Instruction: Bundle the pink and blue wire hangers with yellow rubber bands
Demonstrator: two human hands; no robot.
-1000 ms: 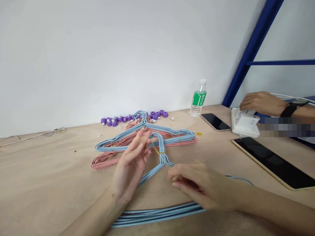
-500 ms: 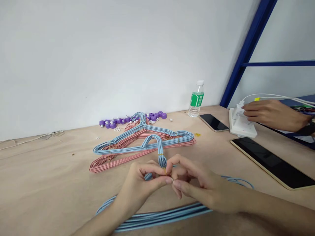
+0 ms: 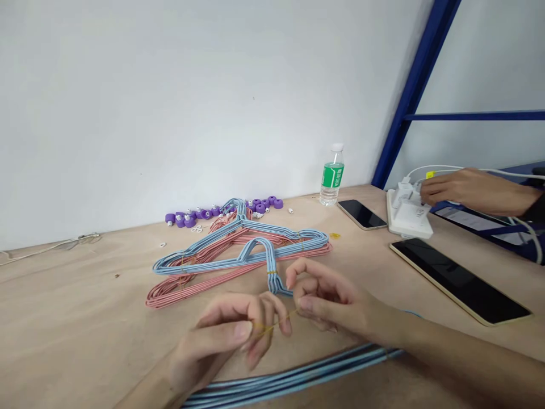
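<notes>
I can read no words here. The water bottle (image 3: 331,190) on the far side has a green label (image 3: 332,175) with white signs, too small, and the white power strip (image 3: 407,218) at right shows small dark print, also unreadable.

Showing two blue hanger bundles (image 3: 272,267), one pink hanger bundle (image 3: 170,298), one loose rubber band (image 3: 275,322), one bottle (image 3: 331,182), one phone (image 3: 361,214), one tablet (image 3: 460,281), one power strip (image 3: 409,218), one left hand (image 3: 225,335), one right hand (image 3: 332,301), one co-worker's hand (image 3: 472,187).

The left hand (image 3: 225,335) and right hand (image 3: 327,301) are bare, slender-fingered and short-nailed, the forearms (image 3: 460,346) bare too.
</notes>
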